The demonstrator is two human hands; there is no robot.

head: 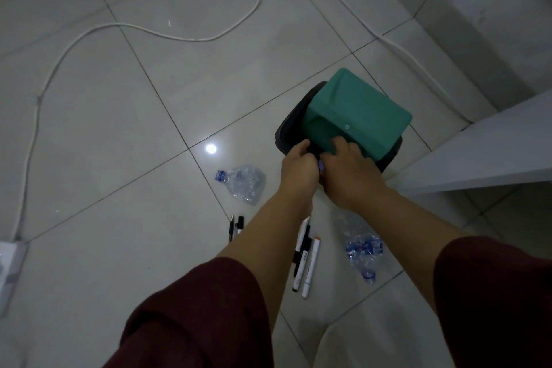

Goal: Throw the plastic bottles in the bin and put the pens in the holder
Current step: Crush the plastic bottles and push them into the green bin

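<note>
A black bin (282, 131) with a green swing lid (358, 110) stands on the floor right of centre. My left hand (298, 166) is curled at the bin's front opening. It is closed on something of which only a small bluish cap-like bit (320, 167) shows. My right hand (349, 172) grips the lower edge of the lid flap. A crushed plastic bottle (245, 184) lies left of my hands. Another crushed bottle (360, 243) lies under my right forearm. Two thin pens (236, 227) and markers (306, 260) lie near me. No holder is in view.
A white cable (143, 28) loops across the tiled floor to a white power strip (12, 266) at the left edge. A white shelf board (484, 152) juts in at the right, close to the bin. White furniture bases stand at the top.
</note>
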